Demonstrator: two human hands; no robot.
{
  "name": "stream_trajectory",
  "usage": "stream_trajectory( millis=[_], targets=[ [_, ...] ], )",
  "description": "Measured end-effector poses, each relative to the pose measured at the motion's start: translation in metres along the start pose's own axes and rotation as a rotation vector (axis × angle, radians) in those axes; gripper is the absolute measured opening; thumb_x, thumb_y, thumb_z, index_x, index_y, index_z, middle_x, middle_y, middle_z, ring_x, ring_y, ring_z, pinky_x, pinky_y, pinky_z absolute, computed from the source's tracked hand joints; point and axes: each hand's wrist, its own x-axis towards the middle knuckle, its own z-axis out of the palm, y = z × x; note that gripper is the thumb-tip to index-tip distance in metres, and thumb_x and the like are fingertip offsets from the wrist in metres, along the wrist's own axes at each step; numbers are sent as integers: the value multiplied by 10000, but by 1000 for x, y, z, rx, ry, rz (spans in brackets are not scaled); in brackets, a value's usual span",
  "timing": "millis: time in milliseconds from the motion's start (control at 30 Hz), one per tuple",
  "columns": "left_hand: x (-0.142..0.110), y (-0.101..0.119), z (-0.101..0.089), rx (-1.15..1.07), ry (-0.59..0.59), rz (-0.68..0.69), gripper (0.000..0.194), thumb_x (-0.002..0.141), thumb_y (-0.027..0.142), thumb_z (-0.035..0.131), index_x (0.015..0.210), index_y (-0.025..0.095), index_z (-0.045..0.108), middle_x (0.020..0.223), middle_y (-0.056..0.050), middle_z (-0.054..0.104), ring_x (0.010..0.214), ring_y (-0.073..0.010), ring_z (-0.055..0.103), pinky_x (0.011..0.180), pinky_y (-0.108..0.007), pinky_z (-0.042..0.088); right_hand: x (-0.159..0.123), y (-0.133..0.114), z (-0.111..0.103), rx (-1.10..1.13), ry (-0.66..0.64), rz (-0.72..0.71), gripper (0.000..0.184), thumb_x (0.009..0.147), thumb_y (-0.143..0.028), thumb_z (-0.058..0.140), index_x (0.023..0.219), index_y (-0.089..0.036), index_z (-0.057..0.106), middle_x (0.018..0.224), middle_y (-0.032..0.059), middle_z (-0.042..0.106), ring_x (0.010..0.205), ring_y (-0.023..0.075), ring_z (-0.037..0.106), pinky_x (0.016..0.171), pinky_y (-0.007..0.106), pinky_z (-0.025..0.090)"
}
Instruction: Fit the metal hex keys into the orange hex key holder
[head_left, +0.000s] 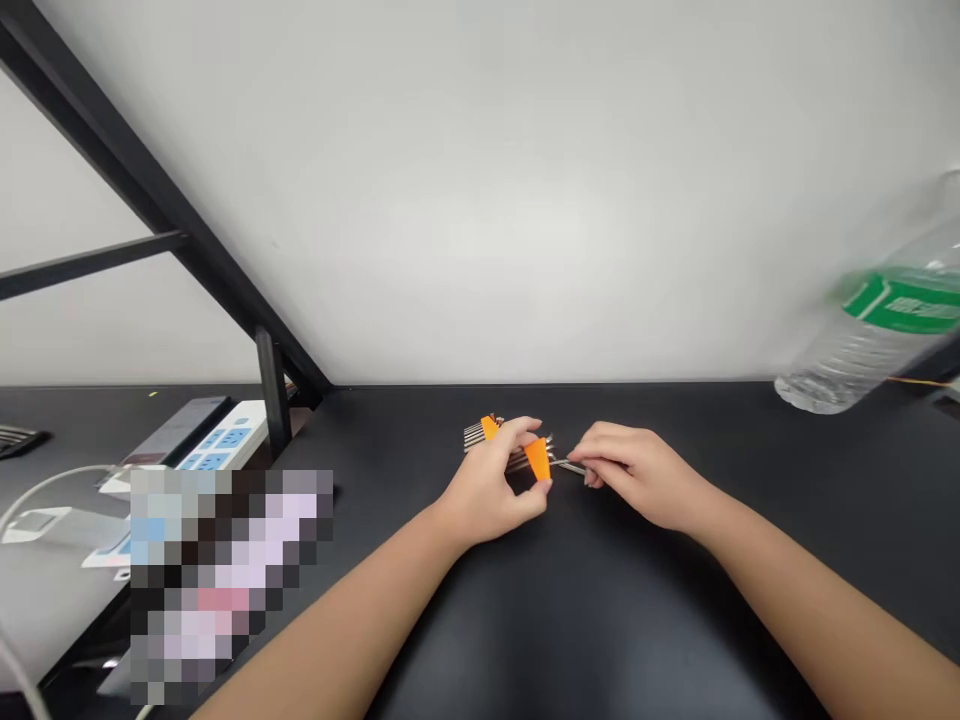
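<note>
My left hand [499, 492] is closed around an orange holder [538, 459], gripping it between thumb and fingers. Several thin metal hex keys [474, 436] sit side by side in it, and their ends stick out to the left past a second orange part [490, 427]. Just to the right, my right hand [637, 470] pinches a slim metal hex key [561, 463] that reaches to the holder's right side. My fingers partly cover the set, so whether this key's tip is inside the holder cannot be made out.
Both hands are over a black tabletop [570, 620] against a white wall [525, 200]. A clear bottle with a green label [904, 302] stands at the right. On the left are a black metal frame [274, 395], a white power strip [225, 440] and a blurred-out item [232, 580].
</note>
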Motion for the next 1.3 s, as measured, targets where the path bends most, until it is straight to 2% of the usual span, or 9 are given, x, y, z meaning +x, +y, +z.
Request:
stream_trajectory(
  millis=[100,300,400,600,800,1000,1300],
  targets=[
    [-4,-3,-3,20,40,-15,644,796,206,682,1374,252,403,1127,-47,704,1006,-196,705,937,-361,571,2,2,1,5,25,-11,272,1006,-163,465,1058,-235,723,895,38,653,728,128,646,711,273,545],
    [-8,-4,-8,76,-19,-47,696,781,203,685,1412,271,396,1224,-75,691,1115,-232,691,954,-364,578,6,8,9,139,18,14,283,1022,-169,451,1069,-226,723,866,40,651,734,130,647,715,283,544],
    [-7,-4,-9,85,7,-57,678,797,200,673,1412,271,398,1218,-65,695,1129,-226,686,979,-370,568,5,9,8,187,35,11,272,1023,-189,460,1047,-216,730,870,41,645,706,122,650,699,279,560],
    [-5,1,-7,42,72,-44,608,795,219,685,1354,248,447,1157,-56,711,1043,-206,705,971,-382,564,5,7,7,165,70,5,256,1009,-223,483,999,-203,738,895,46,632,665,124,656,680,297,584],
    [-4,2,2,86,85,3,620,784,229,692,1348,245,436,1145,-53,713,1028,-210,697,960,-391,548,6,13,12,274,125,22,230,992,-290,519,974,-198,729,902,47,627,648,140,671,646,317,612],
    [-3,-1,3,93,127,-61,593,776,262,702,1314,243,454,1118,-55,723,1018,-224,709,949,-393,547,4,11,5,277,159,-2,237,992,-322,533,971,-201,736,891,44,619,638,141,668,639,326,614],
    [-1,-2,-2,49,83,-25,632,775,246,699,1346,254,429,1093,-30,726,944,-191,717,911,-354,560,5,9,10,218,148,-37,247,1010,-303,508,1013,-211,737,896,52,633,669,146,672,652,324,609]
  ],
)
